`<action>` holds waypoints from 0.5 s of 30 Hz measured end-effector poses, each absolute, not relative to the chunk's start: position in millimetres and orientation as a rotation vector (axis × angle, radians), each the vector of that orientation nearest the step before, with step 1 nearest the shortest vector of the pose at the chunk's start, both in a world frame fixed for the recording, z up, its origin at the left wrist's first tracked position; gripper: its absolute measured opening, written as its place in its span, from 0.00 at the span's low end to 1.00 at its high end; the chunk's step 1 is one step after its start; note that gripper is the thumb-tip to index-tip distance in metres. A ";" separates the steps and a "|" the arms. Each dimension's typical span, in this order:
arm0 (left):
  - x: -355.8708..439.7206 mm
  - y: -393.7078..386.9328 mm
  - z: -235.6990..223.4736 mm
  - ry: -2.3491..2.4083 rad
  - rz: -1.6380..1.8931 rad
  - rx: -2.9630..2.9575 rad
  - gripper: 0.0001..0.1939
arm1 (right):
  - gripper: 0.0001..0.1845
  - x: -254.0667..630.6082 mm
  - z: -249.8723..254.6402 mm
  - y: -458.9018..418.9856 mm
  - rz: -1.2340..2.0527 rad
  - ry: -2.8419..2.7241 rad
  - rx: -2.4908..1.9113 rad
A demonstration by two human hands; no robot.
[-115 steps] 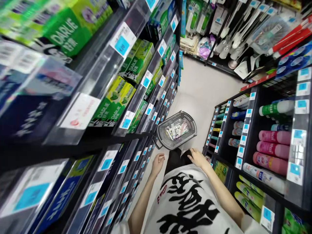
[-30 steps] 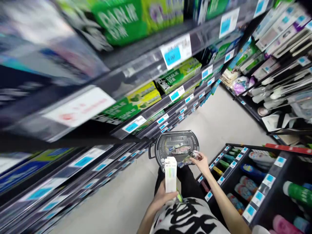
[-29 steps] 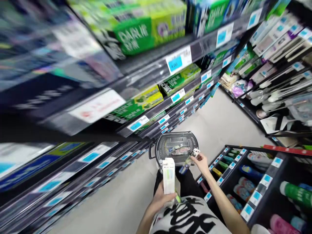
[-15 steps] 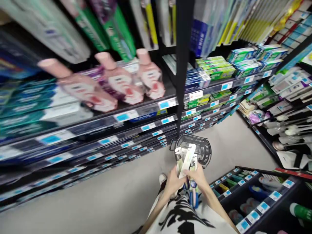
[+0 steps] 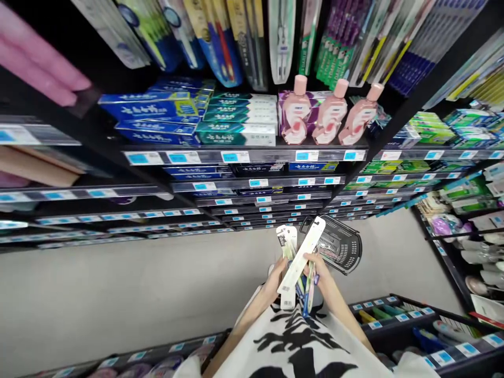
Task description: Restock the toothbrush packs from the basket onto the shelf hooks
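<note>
Low in front of my body, both hands hold long packs that look like packaged toothbrushes. My left hand is closed on the left pack, which has a pale card and a barcode at its lower end. Closed around the other packs, my right hand pinches a long white pack that lies slantwise across the bunch. Blue, pink and green handles show below the fingers; how many packs there are is hard to tell. Beyond my right hand, a black shopping basket stands on the floor with some items inside.
A tall shelf runs along the front with toothpaste boxes, pink mouthwash bottles and hanging toothbrushes. Price labels line the shelf edges. A low rack stands at the lower right, and a side shelf with hanging goods at the right.
The view has swung left, so the bottles now appear further right. The packs in my hands have spread apart, and the long white one now slants down to the left over the others.
</note>
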State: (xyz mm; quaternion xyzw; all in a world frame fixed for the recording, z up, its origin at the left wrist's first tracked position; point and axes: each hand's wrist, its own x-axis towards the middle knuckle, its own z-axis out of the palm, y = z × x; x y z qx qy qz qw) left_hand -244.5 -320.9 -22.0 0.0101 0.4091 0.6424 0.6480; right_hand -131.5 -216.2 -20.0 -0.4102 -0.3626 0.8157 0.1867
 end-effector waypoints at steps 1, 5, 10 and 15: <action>-247.7 -324.2 -23.9 0.958 1.476 -0.023 0.33 | 0.16 -136.0 -19.5 -220.3 2.316 -1.037 -1.148; -262.0 -334.8 -32.6 1.072 1.552 -0.098 0.29 | 0.18 -148.2 -13.9 -228.5 2.361 -1.113 -1.111; -279.4 -336.8 -38.3 1.150 1.694 -0.145 0.25 | 0.17 -148.5 -1.4 -223.0 2.345 -1.068 -1.161; -290.9 -337.8 -27.0 1.235 1.763 -0.109 0.26 | 0.17 -145.4 10.0 -217.5 2.336 -0.913 -1.284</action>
